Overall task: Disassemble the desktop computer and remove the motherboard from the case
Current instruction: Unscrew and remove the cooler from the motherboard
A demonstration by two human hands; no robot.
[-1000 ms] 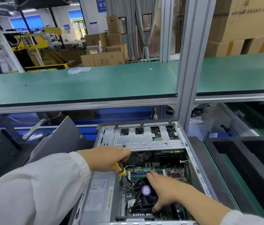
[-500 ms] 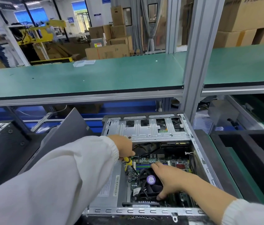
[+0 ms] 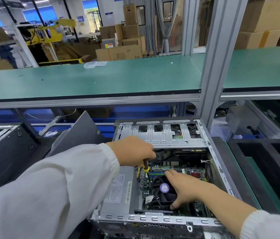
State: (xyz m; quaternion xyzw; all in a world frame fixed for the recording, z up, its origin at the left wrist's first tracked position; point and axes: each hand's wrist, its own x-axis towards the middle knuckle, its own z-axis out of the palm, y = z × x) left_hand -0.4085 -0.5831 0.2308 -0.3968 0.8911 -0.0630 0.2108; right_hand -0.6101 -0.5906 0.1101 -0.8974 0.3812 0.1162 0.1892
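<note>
An open desktop case lies on its side in front of me. Inside it sits the green motherboard with a black CPU fan bearing a purple label. My left hand grips a yellow and black screwdriver, whose tip points down at the board beside the fan. My right hand rests on the fan, fingers spread around its right and near sides. A grey power supply fills the case's left side. A silver drive cage spans the far end.
A grey side panel leans to the left of the case. A black foam tray sits to the right. A green shelf on an aluminium frame runs overhead, with a post just behind the case. Another dark case stands far left.
The view has shifted so the case sits lower and more to the right. My left hand with the screwdriver has stayed beside the fan, and my right hand stays on the fan.
</note>
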